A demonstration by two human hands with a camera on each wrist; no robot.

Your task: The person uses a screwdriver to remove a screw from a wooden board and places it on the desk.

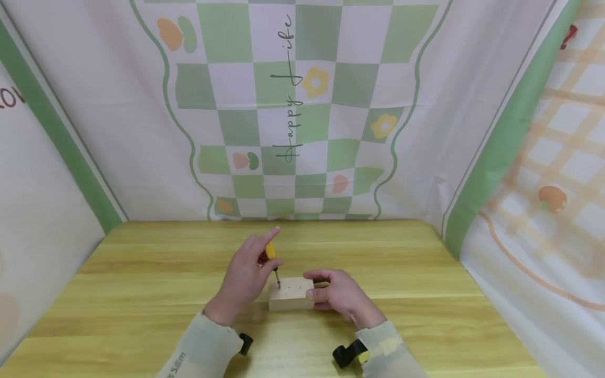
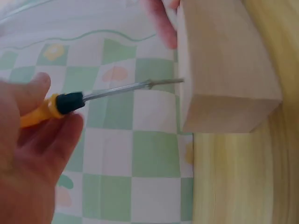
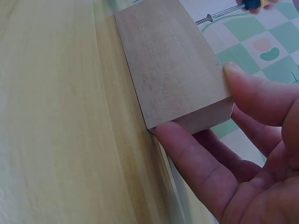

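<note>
A pale wooden block with several small holes in its top lies on the table. My left hand grips the yellow handle of a screwdriver, held upright above the block's left part. At the screwdriver's tip a screw stands out of the block's top, partly sunk in or resting in a hole; how deep is hidden. In the right wrist view the screw shows its thread and head. My right hand holds the block's right end, thumb on the top edge and fingers against the end and sides.
The wooden table stretches around the block on all sides. Behind it hangs a green and white checked cloth, with more printed cloth at the sides. A black wrist mount sits on the right sleeve.
</note>
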